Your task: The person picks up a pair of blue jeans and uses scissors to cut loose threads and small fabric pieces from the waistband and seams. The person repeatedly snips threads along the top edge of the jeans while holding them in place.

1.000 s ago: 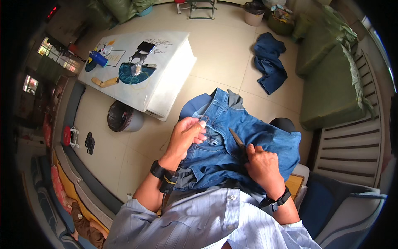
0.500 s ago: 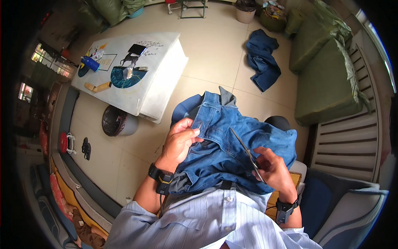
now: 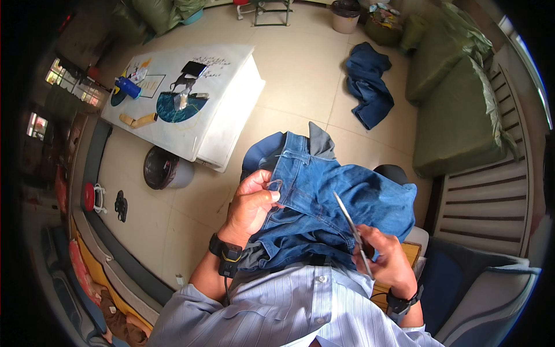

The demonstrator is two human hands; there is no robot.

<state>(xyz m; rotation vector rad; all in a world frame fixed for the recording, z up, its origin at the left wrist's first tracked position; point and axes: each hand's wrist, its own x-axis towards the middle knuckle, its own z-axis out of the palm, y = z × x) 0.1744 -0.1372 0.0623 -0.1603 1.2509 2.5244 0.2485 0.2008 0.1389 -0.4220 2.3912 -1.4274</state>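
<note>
Blue denim jeans [image 3: 324,179] lie bunched across my lap, with a grey pocket lining [image 3: 321,141] sticking out at the far side. My left hand [image 3: 251,202] is closed on the jeans at the waistband, thumb and fingertips pinching the edge. A thin pale curved strand shows at those fingertips; its kind is unclear. In my right hand [image 3: 383,257] is a slim pair of scissors [image 3: 347,215], its blades pointing away and to the left above the denim. The fingers partly hide its handles, and the tips are apart from my left hand.
A white table [image 3: 228,124] with small items stands at the far left, a waste bin [image 3: 167,168] beside it. More denim [image 3: 369,87] lies on the tiled floor. Green covered bundles [image 3: 457,115] rest on a slatted bench at the right; a blue-grey chair [image 3: 480,295] is near my right elbow.
My right hand has lowered slightly and turned, bringing the scissors' tips nearer to me and rightward. My left hand keeps its pinch, and the pale strand now stands out more. The view shifted slightly.
</note>
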